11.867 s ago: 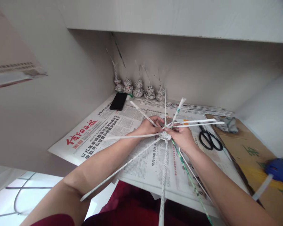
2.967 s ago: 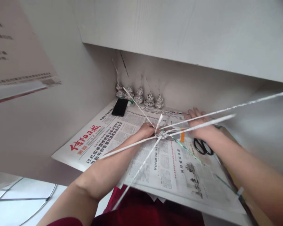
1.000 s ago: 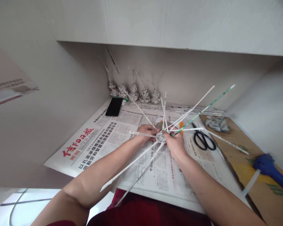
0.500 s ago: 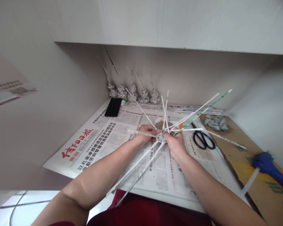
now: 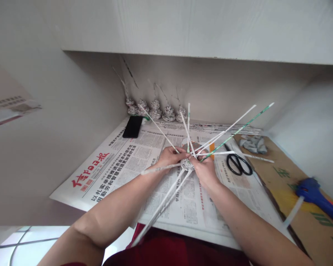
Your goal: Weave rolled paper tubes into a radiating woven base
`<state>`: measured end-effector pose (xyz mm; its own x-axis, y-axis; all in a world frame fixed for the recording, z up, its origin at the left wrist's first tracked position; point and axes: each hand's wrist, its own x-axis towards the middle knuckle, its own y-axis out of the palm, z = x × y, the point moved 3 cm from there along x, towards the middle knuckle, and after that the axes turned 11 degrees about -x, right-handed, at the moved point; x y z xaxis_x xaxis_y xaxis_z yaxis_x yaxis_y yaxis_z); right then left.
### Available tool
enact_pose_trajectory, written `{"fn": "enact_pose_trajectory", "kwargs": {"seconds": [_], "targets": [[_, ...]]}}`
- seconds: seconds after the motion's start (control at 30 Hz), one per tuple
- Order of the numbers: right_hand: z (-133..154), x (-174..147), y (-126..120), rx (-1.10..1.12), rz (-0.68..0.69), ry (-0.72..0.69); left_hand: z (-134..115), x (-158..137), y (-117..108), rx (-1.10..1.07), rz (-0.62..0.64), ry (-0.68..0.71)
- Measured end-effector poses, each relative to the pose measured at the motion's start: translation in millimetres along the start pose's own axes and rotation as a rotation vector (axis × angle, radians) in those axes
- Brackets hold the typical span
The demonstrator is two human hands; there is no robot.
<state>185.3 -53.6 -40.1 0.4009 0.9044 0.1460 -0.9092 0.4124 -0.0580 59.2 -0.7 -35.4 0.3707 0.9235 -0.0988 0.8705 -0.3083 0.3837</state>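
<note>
Between my hands is a small round woven piece (image 5: 187,164) of rolled newspaper, with several long paper sticks fanning out from it. My left hand (image 5: 170,156) pinches its upper left edge, thumb and fingers closed at the sticks' base. On the other side my right hand (image 5: 204,166) grips the right edge, its thumb near the left one. A green-striped paper stick (image 5: 238,130) and white ones point away to the upper right. Two paper sticks (image 5: 166,199) run down toward my lap. Part of the weave is hidden under my fingers.
Newspaper (image 5: 119,170) covers the table. Several gourd-shaped woven paper pieces (image 5: 168,113) stand along the back wall, near a black phone (image 5: 132,126) and a bundle of paper sticks (image 5: 211,128). To the right lie black-handled scissors (image 5: 240,165), a crumpled grey cloth (image 5: 254,144) and a blue glue gun (image 5: 312,192) on cardboard.
The woven piece has turned slightly in my hands. Its upper sticks have swung left, the left stick has dipped, and the two lower sticks have drawn closer together.
</note>
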Motion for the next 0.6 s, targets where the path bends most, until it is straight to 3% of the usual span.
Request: {"fn": "enact_pose_trajectory", "kwargs": {"seconds": [0.2,0.43,0.6], "targets": [[0.0,-1.4,1.0,-0.017,0.047,-0.027,-5.6,-3.0,2.7,-0.032,-0.035,-0.005],[-1.3,-1.6,0.5,-0.007,-0.008,0.086,-5.5,-2.0,3.9,-0.045,-0.094,0.024],[-0.8,-1.3,-0.1,-0.068,-0.03,0.071,-4.5,-0.8,1.8,0.008,-0.072,0.065]]}}
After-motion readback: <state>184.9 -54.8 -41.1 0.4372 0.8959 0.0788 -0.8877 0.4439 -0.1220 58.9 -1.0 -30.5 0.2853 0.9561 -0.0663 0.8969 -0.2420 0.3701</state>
